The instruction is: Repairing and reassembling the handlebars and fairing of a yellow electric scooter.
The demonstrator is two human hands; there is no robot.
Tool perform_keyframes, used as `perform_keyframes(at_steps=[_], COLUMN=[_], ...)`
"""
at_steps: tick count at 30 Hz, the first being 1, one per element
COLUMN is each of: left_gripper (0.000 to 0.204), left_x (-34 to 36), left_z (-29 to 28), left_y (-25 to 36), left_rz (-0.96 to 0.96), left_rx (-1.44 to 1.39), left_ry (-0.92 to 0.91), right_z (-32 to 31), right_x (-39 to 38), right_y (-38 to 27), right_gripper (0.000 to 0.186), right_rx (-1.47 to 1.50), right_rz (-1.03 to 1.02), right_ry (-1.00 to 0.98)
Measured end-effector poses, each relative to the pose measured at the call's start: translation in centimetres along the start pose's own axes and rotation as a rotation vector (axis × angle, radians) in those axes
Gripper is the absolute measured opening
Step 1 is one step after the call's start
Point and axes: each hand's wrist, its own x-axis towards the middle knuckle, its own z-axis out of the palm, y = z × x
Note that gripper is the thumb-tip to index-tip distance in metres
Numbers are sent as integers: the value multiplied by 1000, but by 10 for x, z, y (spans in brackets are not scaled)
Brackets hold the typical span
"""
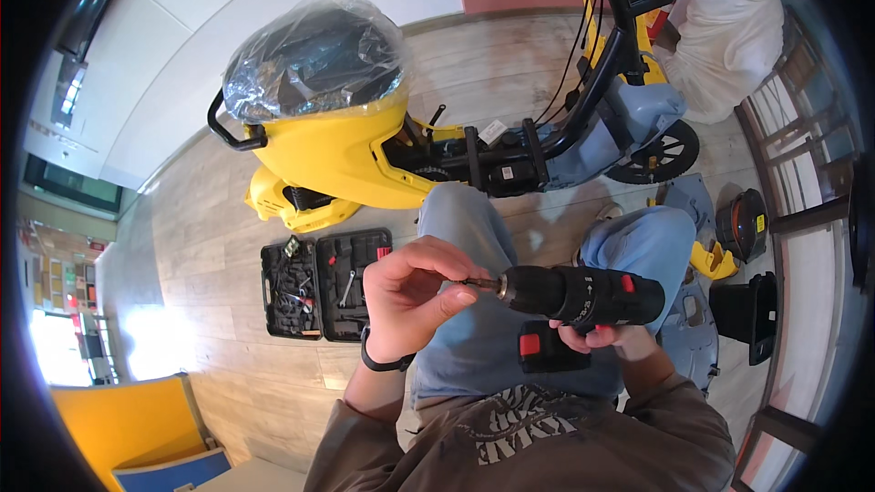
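My right hand [597, 337] is wrapped round the grip of a black cordless drill [583, 294] with red accents, held sideways above my lap. Its chuck points left, and its battery hangs below the grip. With thumb and fingers pinched, my left hand [419, 289] holds the thin driver bit [485, 283] that sticks out of the chuck. A black band circles my left wrist. Beyond my knees stands a partly dismantled yellow scooter [337, 150], its seat [314, 59] wrapped in clear plastic and its black frame [506, 164] exposed.
An open black tool case [319, 287] with a wrench [347, 288] lies on the wooden floor to my left. Grey-blue panels [688, 328], a yellow piece [714, 260] and a black bin [743, 310] lie at my right. White sheeting [729, 27] is bunched at the far right.
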Motion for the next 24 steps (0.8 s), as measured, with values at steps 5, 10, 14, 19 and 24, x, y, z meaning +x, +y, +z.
perform_keyframes(at_steps=[5,10,14,19,24], left_gripper=[20,20,29,34,33], left_x=[6,7,8,9,9], left_z=[-1,1,12,17,14], left_y=[3,-3,-6,-8,-11], left_rz=[-9,-100,-138,-90,-78], left_rx=[65,-98,-106,-118,-107], left_ry=[-76,-98,27,48,11], right_z=[-8,-9,-8,-6,-9], right_x=[2,2,2,2,0], right_y=[0,1,1,3,4], right_gripper=[51,56,57,56,57], right_rx=[22,30,57,97,94], right_rz=[-30,-50,-38,-58,-51], right_ry=[-73,-83,-70,-62,-79])
